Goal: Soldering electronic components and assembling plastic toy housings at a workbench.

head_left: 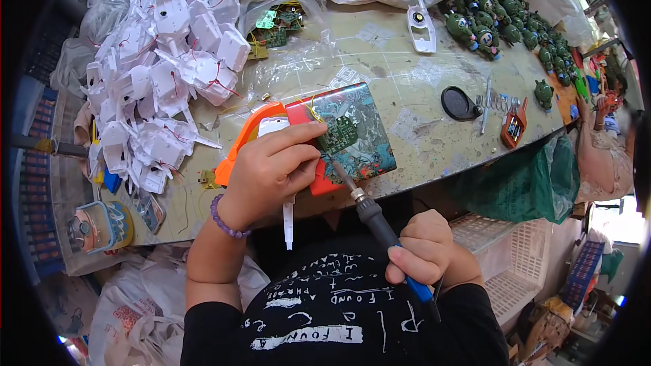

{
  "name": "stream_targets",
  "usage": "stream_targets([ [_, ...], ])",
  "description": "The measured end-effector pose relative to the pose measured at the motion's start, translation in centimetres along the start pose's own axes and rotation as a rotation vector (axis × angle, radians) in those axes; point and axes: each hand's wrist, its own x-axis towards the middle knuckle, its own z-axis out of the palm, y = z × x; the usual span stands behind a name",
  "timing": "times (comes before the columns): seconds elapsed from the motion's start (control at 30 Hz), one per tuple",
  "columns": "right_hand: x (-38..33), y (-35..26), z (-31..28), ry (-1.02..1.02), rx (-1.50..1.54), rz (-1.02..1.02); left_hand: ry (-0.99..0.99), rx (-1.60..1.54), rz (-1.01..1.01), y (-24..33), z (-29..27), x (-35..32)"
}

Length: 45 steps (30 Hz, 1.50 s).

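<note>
My right hand (424, 247) is wrapped around the handle of a soldering iron (380, 220). Its metal tip reaches the lower edge of a small green circuit board (341, 135). The board rests on a red box with a dark, patterned top (371, 137). Against the board's left edge lies the index finger of my left hand (274, 166); its thumb and other fingers are pressed together, and what they pinch is too small to make out. Thin yellow wires (314, 110) rise by the board. Beneath my left hand are a white plastic casing (272, 125) and a curved orange piece (254, 132).
White plastic casings with red wires (169, 81) pile up at left. At the back lies a bag of circuit boards (278, 27). Green figurines (488, 17) crowd the far right, near a round black lid (459, 104), a coil stand (498, 102) and an orange container (515, 125).
</note>
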Motion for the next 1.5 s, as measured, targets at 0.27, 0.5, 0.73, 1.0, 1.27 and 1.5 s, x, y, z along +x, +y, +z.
stream_targets([
  [0.27, 0.0, 0.1, 0.1, -0.005, -0.013, -0.006, 0.019, 0.010, 0.005, 0.0, 0.2, 0.0],
  [0.5, 0.1, 0.1, 0.3, -0.010, -0.027, -0.019, 0.024, 0.009, -0.007, 0.1, 0.2, 0.0],
  [0.73, -0.2, 0.2, 0.5, -0.011, -0.026, -0.034, 0.033, 0.024, -0.006, 0.2, 0.2, 0.0],
  [1.0, -0.4, -0.4, -0.5, -0.004, -0.047, -0.005, 0.024, 0.026, -0.002, 0.2, 0.1, 0.1],
  [1.27, -0.4, -0.5, -0.6, -0.015, -0.054, -0.001, 0.016, 0.030, 0.007, 0.2, 0.0, 0.1],
  [1.5, -1.8, -0.4, -1.1, 0.086, -0.094, 0.026, -0.016, -0.077, -0.024, 0.7, -0.9, 0.0],
])
